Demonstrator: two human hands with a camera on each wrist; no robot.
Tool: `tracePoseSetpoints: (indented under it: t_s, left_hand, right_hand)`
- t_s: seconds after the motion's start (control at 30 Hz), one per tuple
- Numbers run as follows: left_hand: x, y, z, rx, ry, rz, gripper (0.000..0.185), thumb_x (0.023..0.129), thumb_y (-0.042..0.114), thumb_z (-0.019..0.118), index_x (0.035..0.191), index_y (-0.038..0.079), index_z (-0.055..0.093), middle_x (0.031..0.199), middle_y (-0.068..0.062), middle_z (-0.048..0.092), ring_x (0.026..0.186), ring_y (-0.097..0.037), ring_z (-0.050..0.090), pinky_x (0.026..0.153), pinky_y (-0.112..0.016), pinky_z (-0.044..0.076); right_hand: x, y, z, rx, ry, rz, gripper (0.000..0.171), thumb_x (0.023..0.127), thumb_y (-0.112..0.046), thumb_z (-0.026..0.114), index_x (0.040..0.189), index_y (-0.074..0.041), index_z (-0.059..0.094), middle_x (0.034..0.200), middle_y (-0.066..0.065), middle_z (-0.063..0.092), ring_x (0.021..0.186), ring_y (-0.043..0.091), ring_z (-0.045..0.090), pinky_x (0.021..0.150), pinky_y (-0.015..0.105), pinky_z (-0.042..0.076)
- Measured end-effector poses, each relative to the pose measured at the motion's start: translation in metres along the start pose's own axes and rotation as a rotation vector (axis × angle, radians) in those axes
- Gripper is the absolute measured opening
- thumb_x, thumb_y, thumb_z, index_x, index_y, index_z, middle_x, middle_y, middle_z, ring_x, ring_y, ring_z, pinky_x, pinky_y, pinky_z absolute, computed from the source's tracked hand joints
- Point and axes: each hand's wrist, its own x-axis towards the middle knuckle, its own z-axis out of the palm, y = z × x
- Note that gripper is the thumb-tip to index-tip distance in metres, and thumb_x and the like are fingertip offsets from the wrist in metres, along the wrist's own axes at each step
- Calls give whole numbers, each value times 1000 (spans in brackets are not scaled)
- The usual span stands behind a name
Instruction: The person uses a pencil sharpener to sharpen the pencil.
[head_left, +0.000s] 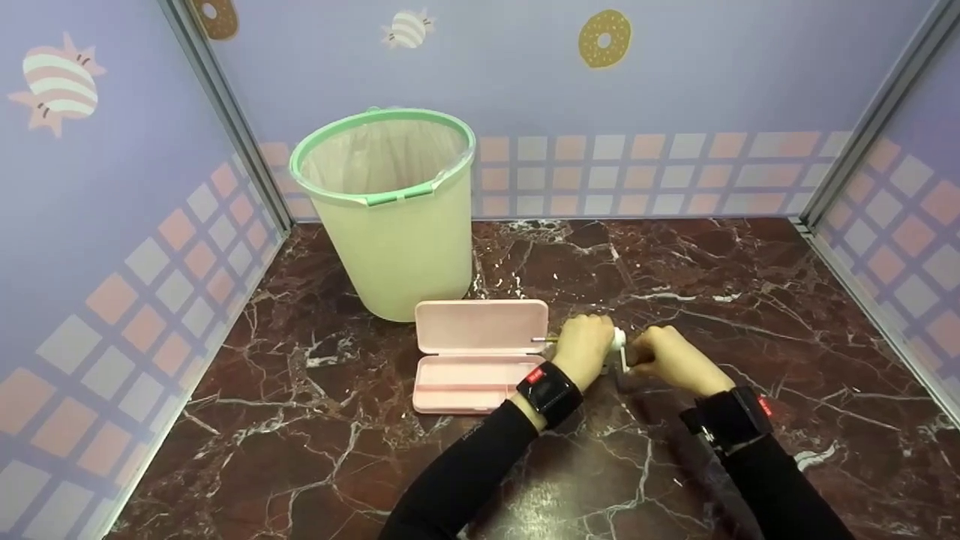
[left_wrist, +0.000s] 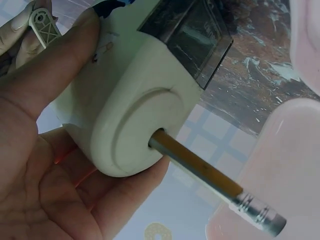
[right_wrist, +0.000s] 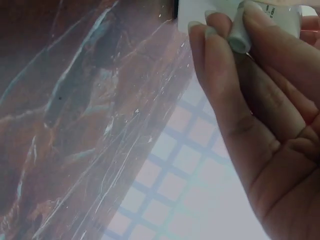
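**Sharpener held, crank pinched**

The cream sharpener (left_wrist: 135,95), smoke-grey window on top, sits in the left hand (head_left: 583,349), fingers wrapped round it, above the marble table (head_left: 750,300). A yellow pencil (left_wrist: 205,172) juts from its front. The right hand (head_left: 667,358) pinches the white crank handle (right_wrist: 240,32) beside it.

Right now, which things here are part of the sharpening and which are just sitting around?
In use:
- pencil sharpener, gripped by the left hand
- pencil, pushed into it
- crank handle, pinched by the right hand

Lying about:
- pink pencil case, open
- green bin, lined with a bag
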Motion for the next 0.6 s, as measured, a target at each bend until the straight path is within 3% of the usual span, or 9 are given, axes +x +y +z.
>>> tracePoseSetpoints:
  t_s: [0.27, 0.6]
  left_hand:
    - [-1, 0, -1, -2, 2, -2, 11, 87, 22, 60, 88, 20, 71, 84, 6, 74, 73, -11, 69, 61, -23, 54]
    - [0, 1, 1, -4, 10, -25, 11, 87, 23, 61, 87, 21, 72, 84, 6, 75, 74, -10, 69, 61, -23, 55]
  right_hand:
    - [-1, -4, -1, -12, 30, -26, 25, 67, 8, 76, 61, -10, 60, 61, -7, 54, 56, -1, 41, 54, 19, 38]
    - [-3, -8, -3, -40, 52, -39, 23, 69, 6, 77, 64, -11, 63, 61, -7, 59, 56, -2, 43, 55, 20, 41]
